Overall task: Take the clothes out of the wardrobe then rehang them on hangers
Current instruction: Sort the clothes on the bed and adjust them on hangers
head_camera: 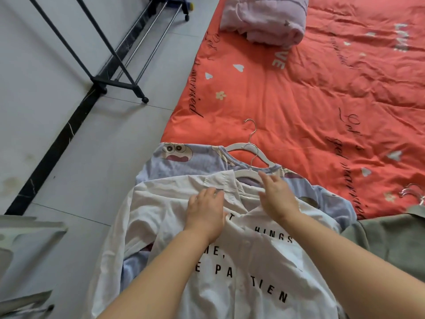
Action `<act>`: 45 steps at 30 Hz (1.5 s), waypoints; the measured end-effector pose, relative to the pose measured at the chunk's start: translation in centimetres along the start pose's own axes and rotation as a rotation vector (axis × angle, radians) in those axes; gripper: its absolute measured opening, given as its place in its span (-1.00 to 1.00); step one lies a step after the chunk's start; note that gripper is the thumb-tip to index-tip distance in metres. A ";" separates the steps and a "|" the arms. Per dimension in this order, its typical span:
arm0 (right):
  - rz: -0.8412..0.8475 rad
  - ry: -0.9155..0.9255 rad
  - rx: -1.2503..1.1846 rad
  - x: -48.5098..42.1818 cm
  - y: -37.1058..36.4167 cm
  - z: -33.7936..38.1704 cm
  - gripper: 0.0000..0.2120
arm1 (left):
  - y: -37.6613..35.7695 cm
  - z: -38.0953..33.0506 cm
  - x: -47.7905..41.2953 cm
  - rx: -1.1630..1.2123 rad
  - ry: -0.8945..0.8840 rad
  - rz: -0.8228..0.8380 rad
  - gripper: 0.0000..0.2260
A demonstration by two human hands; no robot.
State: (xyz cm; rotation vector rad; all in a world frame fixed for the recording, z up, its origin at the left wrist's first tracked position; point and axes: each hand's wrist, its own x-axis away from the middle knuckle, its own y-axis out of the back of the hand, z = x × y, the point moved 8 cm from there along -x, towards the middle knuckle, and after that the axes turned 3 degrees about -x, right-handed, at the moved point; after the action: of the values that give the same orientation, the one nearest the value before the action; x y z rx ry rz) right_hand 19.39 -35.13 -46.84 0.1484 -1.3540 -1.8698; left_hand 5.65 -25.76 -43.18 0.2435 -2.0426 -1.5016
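Observation:
A white shirt (pixel 241 268) with black lettering lies on the bed's near edge, a white hanger (pixel 247 173) inside its neck. Under it lies a pale blue cartoon-print shirt (pixel 170 162) with its own white hanger (pixel 239 147). My left hand (pixel 205 212) lies flat on the white shirt's collar area, fingers apart. My right hand (pixel 277 196) rests palm down at the neck opening, fingertips touching the hanger's arm, gripping nothing that I can see.
The red quilt (pixel 310 100) covers the bed, with a folded pink blanket (pixel 264 19) at the far end. A grey-green garment (pixel 395 245) and another hanger (pixel 414 192) lie at the right. A black clothes rack (pixel 110 65) stands on the tiled floor, left.

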 end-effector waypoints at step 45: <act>-0.927 0.274 -0.369 40.4 22.7 11.2 -0.69 | 24.1 -11.2 30.5 0.221 -0.631 -0.721 -0.59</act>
State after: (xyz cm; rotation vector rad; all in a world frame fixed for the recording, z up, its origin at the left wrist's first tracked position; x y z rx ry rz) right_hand -1.34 -55.72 -9.17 0.9283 -0.7572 -2.6811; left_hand -8.37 -40.79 -8.36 0.7341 -2.8216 -1.9376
